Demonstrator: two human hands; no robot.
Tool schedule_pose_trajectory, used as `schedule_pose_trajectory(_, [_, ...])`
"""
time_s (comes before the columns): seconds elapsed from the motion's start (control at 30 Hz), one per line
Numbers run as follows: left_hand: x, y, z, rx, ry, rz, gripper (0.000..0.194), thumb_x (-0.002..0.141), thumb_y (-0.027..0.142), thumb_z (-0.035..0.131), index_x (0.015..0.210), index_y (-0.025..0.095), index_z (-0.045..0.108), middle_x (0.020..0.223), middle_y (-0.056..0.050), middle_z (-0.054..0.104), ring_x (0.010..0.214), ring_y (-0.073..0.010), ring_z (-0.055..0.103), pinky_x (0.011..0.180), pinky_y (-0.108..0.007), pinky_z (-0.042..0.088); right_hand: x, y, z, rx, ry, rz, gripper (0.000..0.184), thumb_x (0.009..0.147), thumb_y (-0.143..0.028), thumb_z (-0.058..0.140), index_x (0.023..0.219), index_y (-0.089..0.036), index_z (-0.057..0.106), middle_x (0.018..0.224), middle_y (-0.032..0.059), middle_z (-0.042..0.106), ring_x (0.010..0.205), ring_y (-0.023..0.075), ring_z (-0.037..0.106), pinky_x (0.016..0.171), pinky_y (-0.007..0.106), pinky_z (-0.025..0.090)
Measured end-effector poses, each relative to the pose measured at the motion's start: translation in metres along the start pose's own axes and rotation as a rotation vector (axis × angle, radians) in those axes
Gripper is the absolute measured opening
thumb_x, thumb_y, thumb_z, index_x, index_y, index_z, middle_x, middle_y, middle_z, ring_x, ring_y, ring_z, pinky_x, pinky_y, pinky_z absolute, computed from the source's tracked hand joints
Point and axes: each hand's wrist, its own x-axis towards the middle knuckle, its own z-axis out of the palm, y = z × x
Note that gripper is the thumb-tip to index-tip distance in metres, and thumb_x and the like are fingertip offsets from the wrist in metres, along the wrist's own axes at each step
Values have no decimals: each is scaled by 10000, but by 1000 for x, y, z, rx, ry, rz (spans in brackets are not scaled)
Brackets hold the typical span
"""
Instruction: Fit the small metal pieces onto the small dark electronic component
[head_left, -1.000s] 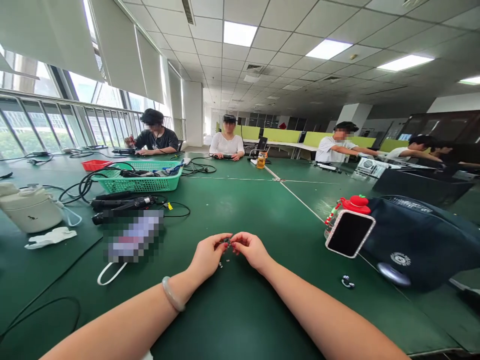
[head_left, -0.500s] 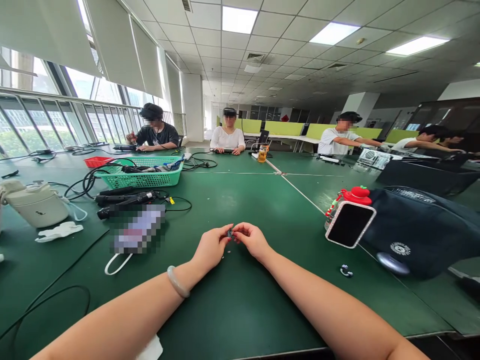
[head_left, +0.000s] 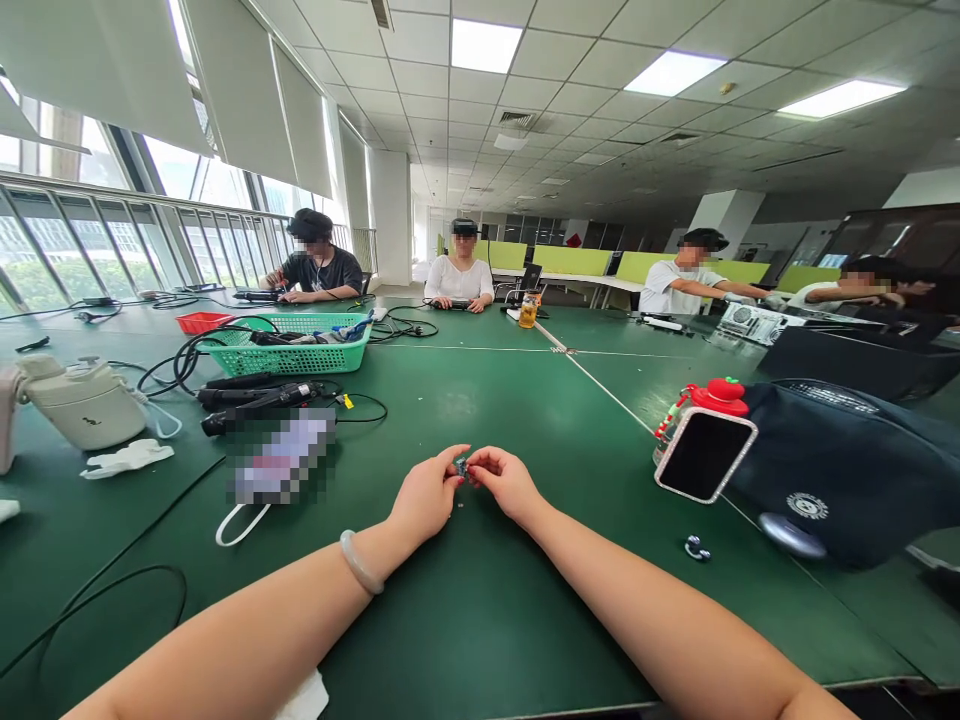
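In the head view, holding a small dark part [head_left: 462,467] between both hands over the counter [head_left: 480,620], nearer than the basket [head_left: 300,358] and to the right of it. Pinching the part between thumb and fingers of the left hand [head_left: 427,497]. Pinching at its right edge with the right hand [head_left: 511,487], fingertips close to those of the left. Too small to tell what sort of part, or whether made of one piece or several.

Looks like fine fingertip work in mid-course, with both hands on the same part; impossible to tell whether turning, joining or parting. For the next move, seems to call for a firm pinch on the left, short controlled motions on the right, and only light pressure. Likely to slip or flick out if squeezed off-centre. Worth minding, too, a tiny pale bit [head_left: 460,505] on the counter just below the hands, also nearer than the basket and to its right: easy to brush aside.

Just on the near side of the basket, black tools [head_left: 259,400] and a blurred lilac thing [head_left: 281,465]. Well to the right of the basket, a tilted phone [head_left: 706,455] beside a dark bag [head_left: 847,470]. Beyond the basket, a person [head_left: 322,268] in a dark top.
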Motion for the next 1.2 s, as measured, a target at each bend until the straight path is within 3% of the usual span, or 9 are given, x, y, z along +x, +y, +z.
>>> schedule_pose_trajectory(0.47, [0,0,-4,-105,-26,-63,417,762,112,439,1150,238,525,765,9,613,695,-125,562,690,-240,431,0,-7,3,-10,-2,33,186,658,-330,650,726,-182,561,639,-13,573,599,123,543,601,267,458])
schedule_pose_trajectory(0.9, [-4,0,-7,-108,-35,-38,386,765,144,459,1124,267,531,788,18,635,741,-144,585,713,-259,429,-11,-15,2,-132,10,0,157,698,-322,631,730,-184,564,657,0,570,606,129,538,596,266,452])
schedule_pose_trajectory(1.2, [-5,3,-9,-112,-52,-24,381,757,152,474,1119,255,538,791,6,640,794,-163,586,764,-285,426,-12,-16,3,-152,20,-12,222,690,-327,644,852,-197,569,705,5,574,643,132,548,611,265,472])
